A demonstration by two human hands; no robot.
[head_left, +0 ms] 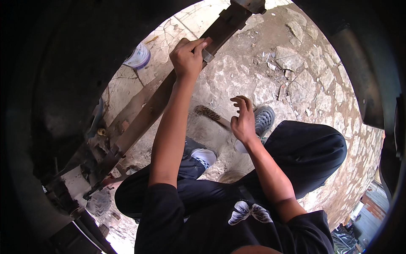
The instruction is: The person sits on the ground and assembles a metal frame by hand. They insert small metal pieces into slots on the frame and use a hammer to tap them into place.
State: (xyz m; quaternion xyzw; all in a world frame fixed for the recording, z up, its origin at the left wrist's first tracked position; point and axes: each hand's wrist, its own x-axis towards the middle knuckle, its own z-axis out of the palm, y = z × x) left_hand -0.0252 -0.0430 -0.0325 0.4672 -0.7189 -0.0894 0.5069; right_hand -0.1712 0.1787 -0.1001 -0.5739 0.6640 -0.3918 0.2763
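Observation:
My left hand (pixel 186 58) is closed at the upper end of a long dark metal beam (pixel 146 111) that slants across the left of the view. Between its thumb and fingers is a small flat reddish-brown piece (pixel 207 41), pressed against the beam; its exact kind is unclear. Lower and to the right, my right hand (pixel 244 120) hangs in the air, its fingers loosely bent and apart from the thumb, with nothing seen in them. Beside it, a brush (pixel 208 112) with dark bristles and a pale handle appears low near the ground, its handle end passing behind the hand.
A white and purple bucket (pixel 138 57) stands beyond the beam. Broken stones (pixel 289 58) and rubble cover the uneven ground at right. My grey clog (pixel 264 120) is planted near my right hand. Dark vehicle-like panels (pixel 59 84) frame the left, and rusty metal parts (pixel 112 158) sit at the beam's lower end.

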